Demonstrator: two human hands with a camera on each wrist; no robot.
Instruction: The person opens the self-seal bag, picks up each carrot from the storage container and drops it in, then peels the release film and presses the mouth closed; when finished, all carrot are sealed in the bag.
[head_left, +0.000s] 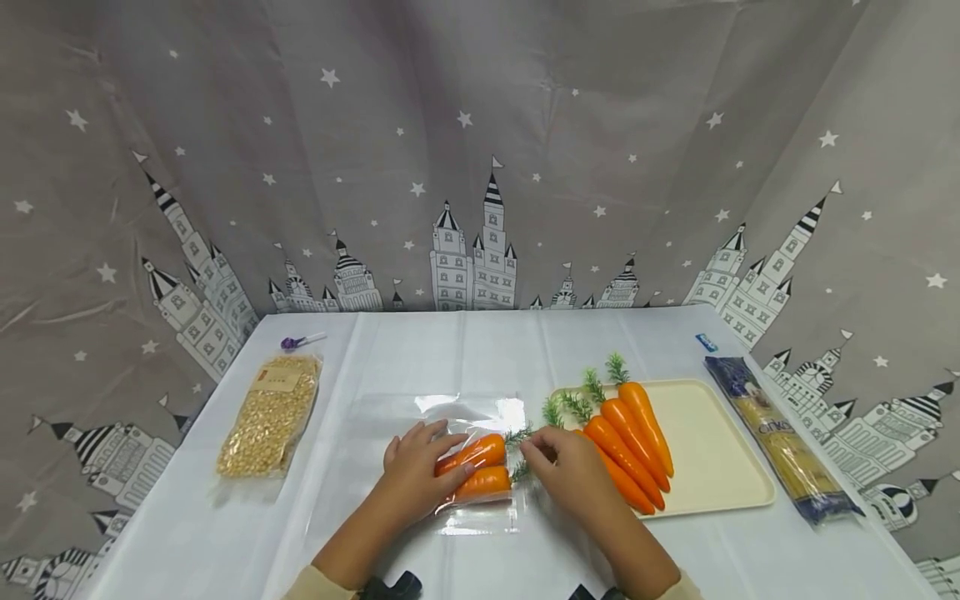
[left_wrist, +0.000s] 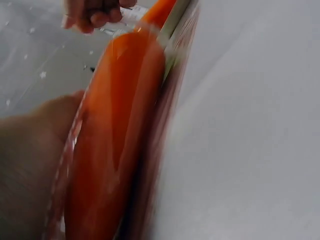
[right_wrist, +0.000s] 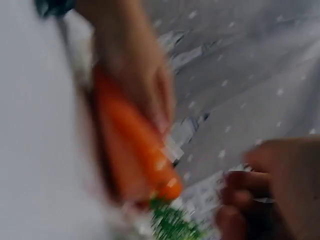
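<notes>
near the middle of the white table [head_left: 480, 358] lies a clear plastic bag [head_left: 465, 417] with two carrots [head_left: 474, 467] inside. the left hand [head_left: 416, 475] lies over them, fingers curled on bag and carrots, pinning them. the right hand [head_left: 570, 471] pinches at the bag's mouth by the green tops [head_left: 519, 454]. the film looks thin, slick and floppy, the carrots stiff and light, so i'd grip through the film around a carrot's body. more carrots [head_left: 630, 442] sit on the cream tray [head_left: 720, 467] to the right.
</notes>
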